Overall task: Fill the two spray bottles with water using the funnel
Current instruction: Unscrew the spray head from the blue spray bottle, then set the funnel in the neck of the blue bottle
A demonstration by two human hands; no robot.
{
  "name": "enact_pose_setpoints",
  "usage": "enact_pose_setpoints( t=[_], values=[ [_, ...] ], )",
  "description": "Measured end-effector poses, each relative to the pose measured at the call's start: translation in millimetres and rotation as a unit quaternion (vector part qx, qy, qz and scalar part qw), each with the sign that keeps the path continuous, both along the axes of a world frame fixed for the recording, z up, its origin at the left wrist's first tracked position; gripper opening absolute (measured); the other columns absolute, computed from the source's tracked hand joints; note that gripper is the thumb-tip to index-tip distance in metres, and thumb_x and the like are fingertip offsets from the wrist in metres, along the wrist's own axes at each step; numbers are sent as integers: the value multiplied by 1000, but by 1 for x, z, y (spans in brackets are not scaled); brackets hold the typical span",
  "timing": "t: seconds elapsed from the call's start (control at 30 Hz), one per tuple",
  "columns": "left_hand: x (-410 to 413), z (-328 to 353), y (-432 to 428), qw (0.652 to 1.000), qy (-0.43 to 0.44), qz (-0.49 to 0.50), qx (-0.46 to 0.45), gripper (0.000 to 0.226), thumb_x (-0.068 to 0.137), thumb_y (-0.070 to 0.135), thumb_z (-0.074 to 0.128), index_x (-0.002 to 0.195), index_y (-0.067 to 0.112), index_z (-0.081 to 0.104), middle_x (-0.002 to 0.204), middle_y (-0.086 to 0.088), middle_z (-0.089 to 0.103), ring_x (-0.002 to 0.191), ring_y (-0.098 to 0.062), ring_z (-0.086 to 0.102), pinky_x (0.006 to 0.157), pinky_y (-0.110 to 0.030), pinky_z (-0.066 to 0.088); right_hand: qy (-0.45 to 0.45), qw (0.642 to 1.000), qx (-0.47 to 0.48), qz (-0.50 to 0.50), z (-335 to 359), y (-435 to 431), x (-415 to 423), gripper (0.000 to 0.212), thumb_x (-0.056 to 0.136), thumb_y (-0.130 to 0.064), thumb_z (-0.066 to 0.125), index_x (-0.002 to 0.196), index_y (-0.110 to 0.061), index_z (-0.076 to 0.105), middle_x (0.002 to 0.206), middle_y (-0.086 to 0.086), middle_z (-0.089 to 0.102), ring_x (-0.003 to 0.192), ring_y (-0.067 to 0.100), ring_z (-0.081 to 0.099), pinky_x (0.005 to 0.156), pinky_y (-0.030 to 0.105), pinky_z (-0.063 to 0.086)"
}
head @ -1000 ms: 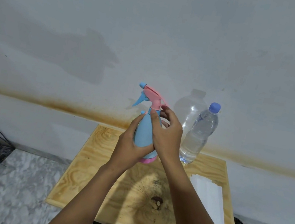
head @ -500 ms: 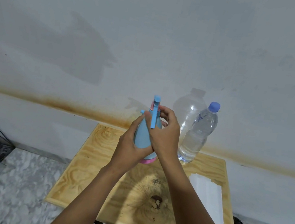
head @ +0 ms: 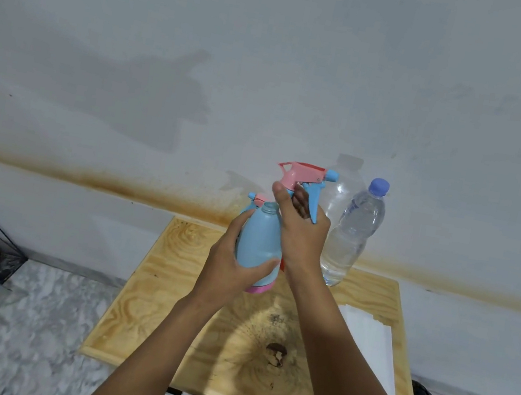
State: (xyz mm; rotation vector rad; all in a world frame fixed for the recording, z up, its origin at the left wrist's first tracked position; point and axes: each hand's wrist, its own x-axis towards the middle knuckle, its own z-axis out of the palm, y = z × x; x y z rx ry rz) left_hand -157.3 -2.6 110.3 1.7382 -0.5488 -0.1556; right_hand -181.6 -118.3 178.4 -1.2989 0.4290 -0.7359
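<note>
Head view: a pale grey wall [head: 277,45] with a rusty horizontal stain is seen behind everything, and a marbled floor [head: 23,330] is spread below it. A light wooden table [head: 168,285] is set against the wall, with a dark knot near its middle. A white sheet [head: 366,339] is laid along the table's right edge. A clear water bottle [head: 353,233] with a blue cap is stood upright at the far right corner, most of it filled. A blue spray bottle [head: 260,238] with a pink base is held upright over the far middle of the table; its neck is uncovered and open. It is gripped around its body by the left hand [head: 230,268], thumb in front and fingers behind. A pink spray head [head: 304,177] with a blue trigger and nozzle is held just above and to the right of the open neck, apart from it, its collar enclosed by the curled fingers of the right hand [head: 301,235]. A second spray bottle [head: 257,198] is mostly hidden behind the first, only its pink top being visible.
</note>
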Motion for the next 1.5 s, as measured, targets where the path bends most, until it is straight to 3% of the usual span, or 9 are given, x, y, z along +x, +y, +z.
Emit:
enact_pose_setpoints(
  t=[0.13,0.23,0.5,0.67,0.87,0.93,1.07,1.3,1.5],
  values=[
    [6,-13,5,1000,-7,18,19,79,73,28,89,134,46,42,124,26,55,110,4,56,84,-31,59,-48,999,4,9,15,-6,0,10,86,-19,78,81,-26,72,77,7,71,78,8,67,77,19,54],
    [11,-23,9,999,-2,28,31,79,72,29,89,129,53,40,124,27,52,111,0,55,84,-36,60,-81,994,61,28,24,-12,3,9,86,-18,77,87,-27,76,85,-5,75,87,14,70,92,34,56],
    [32,-45,19,996,19,59,57,78,72,21,89,125,50,40,121,23,51,110,-11,57,79,-33,59,-132,971,188,71,39,-26,11,5,91,-13,69,91,-16,72,88,0,68,73,8,65,88,33,56],
    [49,-63,27,994,20,71,80,80,69,24,90,127,45,40,122,10,50,113,-20,53,75,-31,57,14,992,95,87,16,-28,9,4,87,-14,75,83,-16,76,82,2,70,72,12,66,77,29,58],
    [58,-90,38,989,55,57,124,79,72,20,87,134,36,42,127,2,43,115,-17,40,56,-5,43,217,975,-25,45,-58,-21,2,21,74,-25,87,87,-15,74,68,-4,69,64,8,64,70,28,56],
    [60,-98,43,990,57,48,122,78,69,24,88,128,44,42,125,3,44,113,-18,45,60,-9,48,257,966,-9,11,-85,-17,4,17,72,-24,87,81,-13,77,67,-2,69,63,10,59,71,34,53],
    [63,-119,51,987,53,48,141,82,60,31,91,126,36,43,117,6,55,109,-30,54,75,-46,57,312,948,44,-34,-131,-5,2,17,75,-31,86,73,-17,77,68,1,68,64,12,58,64,29,51],
    [60,-148,53,979,70,23,189,91,57,33,94,130,29,40,120,-7,60,104,-27,60,70,-32,49,392,918,52,-10,-201,14,-2,17,83,-37,76,77,-22,80,78,-8,77,76,9,68,82,35,55],
    [50,-159,48,976,75,23,201,90,57,34,95,125,34,36,119,0,55,103,-22,57,72,-39,54,429,902,8,-43,-225,14,4,23,91,-28,69,93,-8,80,91,11,76,83,20,68,61,24,45]
  ],
)
